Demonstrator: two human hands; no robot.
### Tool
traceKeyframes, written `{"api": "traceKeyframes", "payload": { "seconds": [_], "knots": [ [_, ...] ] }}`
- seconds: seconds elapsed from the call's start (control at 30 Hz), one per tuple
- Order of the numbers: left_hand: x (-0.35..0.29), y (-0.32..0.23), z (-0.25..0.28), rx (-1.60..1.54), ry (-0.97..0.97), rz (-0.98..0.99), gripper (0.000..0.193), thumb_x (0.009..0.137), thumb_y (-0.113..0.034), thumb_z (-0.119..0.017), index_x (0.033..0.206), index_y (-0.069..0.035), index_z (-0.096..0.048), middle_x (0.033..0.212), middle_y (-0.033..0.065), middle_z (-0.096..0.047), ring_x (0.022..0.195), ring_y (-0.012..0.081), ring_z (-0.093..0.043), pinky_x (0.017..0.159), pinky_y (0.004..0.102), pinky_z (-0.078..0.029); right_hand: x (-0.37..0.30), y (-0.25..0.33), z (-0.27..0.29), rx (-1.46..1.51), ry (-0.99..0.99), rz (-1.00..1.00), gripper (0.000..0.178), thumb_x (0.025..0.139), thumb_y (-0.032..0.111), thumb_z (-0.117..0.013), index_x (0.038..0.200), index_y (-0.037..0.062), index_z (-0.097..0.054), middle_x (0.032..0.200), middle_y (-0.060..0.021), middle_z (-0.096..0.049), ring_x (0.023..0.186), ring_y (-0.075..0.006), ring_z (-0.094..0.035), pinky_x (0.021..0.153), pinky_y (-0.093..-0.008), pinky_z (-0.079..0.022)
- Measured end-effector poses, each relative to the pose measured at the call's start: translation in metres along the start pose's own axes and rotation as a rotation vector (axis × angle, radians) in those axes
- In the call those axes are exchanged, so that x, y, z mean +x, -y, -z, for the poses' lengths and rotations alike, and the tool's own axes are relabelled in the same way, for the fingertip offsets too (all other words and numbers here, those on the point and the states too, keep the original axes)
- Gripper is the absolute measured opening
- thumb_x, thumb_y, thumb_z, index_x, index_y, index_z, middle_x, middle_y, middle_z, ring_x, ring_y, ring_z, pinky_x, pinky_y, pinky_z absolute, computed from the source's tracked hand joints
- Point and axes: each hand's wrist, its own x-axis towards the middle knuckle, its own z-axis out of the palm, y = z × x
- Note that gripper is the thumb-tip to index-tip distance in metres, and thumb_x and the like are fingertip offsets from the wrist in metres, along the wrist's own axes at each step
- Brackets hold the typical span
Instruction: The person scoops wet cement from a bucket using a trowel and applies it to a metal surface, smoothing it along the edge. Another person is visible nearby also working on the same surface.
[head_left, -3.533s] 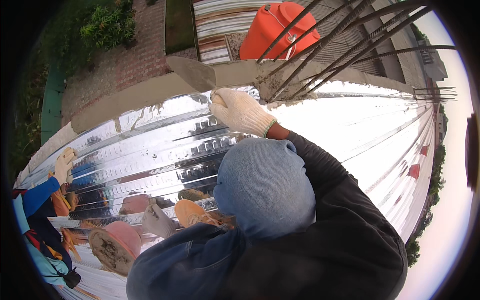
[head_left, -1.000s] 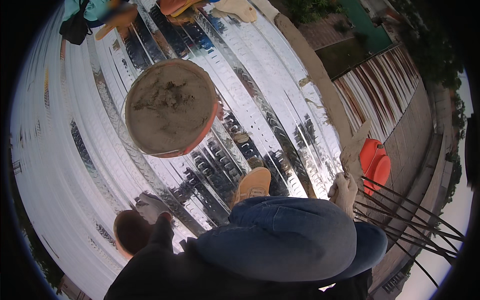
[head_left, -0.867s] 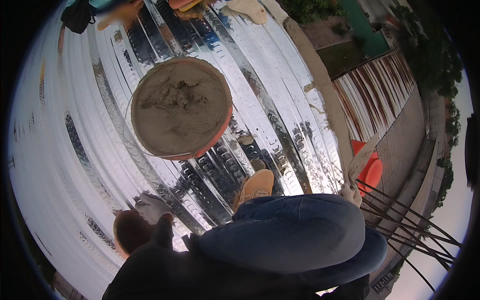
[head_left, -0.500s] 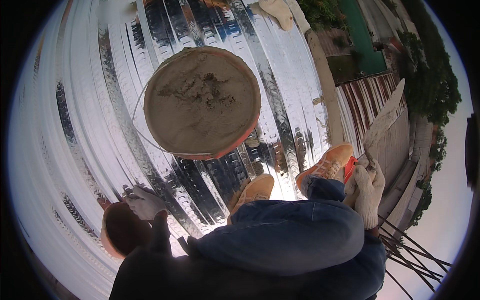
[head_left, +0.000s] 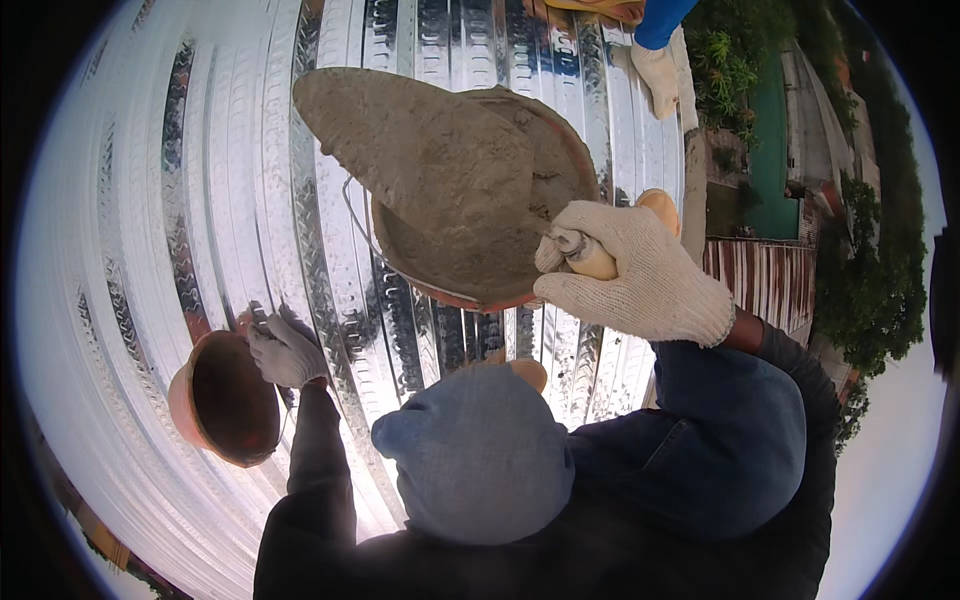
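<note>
My right hand [head_left: 640,275], in a white knit glove, is closed around the wooden handle of a wide mortar-caked trowel [head_left: 420,165]. The blade lies over an orange-rimmed bucket [head_left: 575,160] with grey mortar inside, hiding most of it. My left hand [head_left: 285,350], in a grey glove, rests on the corrugated metal sheet [head_left: 180,200], fingers bent at the rim of a small empty orange bowl [head_left: 225,400]. My bent knee in blue jeans [head_left: 475,450] fills the lower middle, with a tan shoe tip [head_left: 525,370] just above it.
Another person's blue sleeve [head_left: 665,20] and gloved hand [head_left: 660,75] show at the top. The shiny sheet ends at the right, where a rusty roof [head_left: 770,280], trees [head_left: 860,270] and ground lie far below.
My right hand has swung the trowel from the right edge to above the mortar bucket. The view has tilted, and the bucket now sits nearer. My left hand stays by the orange bowl.
</note>
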Motion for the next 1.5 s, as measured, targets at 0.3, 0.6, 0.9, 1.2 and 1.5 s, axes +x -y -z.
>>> {"api": "traceKeyframes", "payload": {
  "seconds": [0.3,0.6,0.9,1.2,1.5],
  "knots": [
    [0.001,0.004,0.002,-0.100,-0.082,-0.030,0.080,0.114,-0.066,-0.048,0.154,0.000,-0.068,0.141,0.0286,-0.075,0.129,0.0490,-0.070,0.113,0.0596,-0.052,0.059,-0.008,-0.020,0.284,0.011,0.083,0.034,0.104,0.035,-0.088,0.115,0.0048,-0.078,0.093,-0.0030,-0.076,0.072,-0.0094,-0.069,0.064,-0.0284,-0.056],
    [0.001,0.005,-0.010,-0.192,-0.169,-0.082,0.070,0.115,-0.058,-0.053,0.152,-0.001,-0.071,0.141,0.0277,-0.076,0.129,0.0488,-0.070,0.110,0.0597,-0.052,0.067,-0.010,-0.003,0.151,0.237,0.176,0.045,0.104,0.048,-0.083,0.117,0.0048,-0.080,0.101,-0.0080,-0.082,0.088,-0.0184,-0.077,0.085,-0.0391,-0.061],
    [-0.004,0.011,0.004,-0.152,-0.089,-0.071,0.071,0.118,-0.057,-0.051,0.156,0.002,-0.065,0.149,0.0304,-0.070,0.136,0.0509,-0.066,0.115,0.0596,-0.050,0.063,-0.049,0.054,0.585,0.174,0.010,0.048,0.100,0.038,-0.091,0.125,0.0005,-0.074,0.100,-0.0075,-0.074,0.078,-0.0128,-0.072,0.068,-0.0285,-0.059],
    [0.020,0.006,0.027,-0.488,0.324,0.010,0.082,0.117,-0.065,-0.053,0.167,-0.001,-0.054,0.155,0.0233,-0.069,0.140,0.0393,-0.068,0.117,0.0547,-0.052,0.075,-0.125,0.103,0.128,-0.012,0.193,0.049,0.103,0.042,-0.079,0.127,-0.0001,-0.070,0.114,-0.0253,-0.077,0.105,-0.0467,-0.077,0.094,-0.0546,-0.060],
    [0.024,-0.162,0.180,-0.571,1.152,0.026,0.081,0.121,-0.069,-0.040,0.170,-0.005,-0.046,0.157,0.0203,-0.066,0.136,0.0338,-0.068,0.116,0.0529,-0.054,0.059,-0.185,0.079,0.346,-0.202,-0.011,0.047,0.105,0.040,-0.074,0.129,-0.0004,-0.066,0.115,-0.0312,-0.077,0.111,-0.0549,-0.075,0.094,-0.0589,-0.059]
  ]
}}
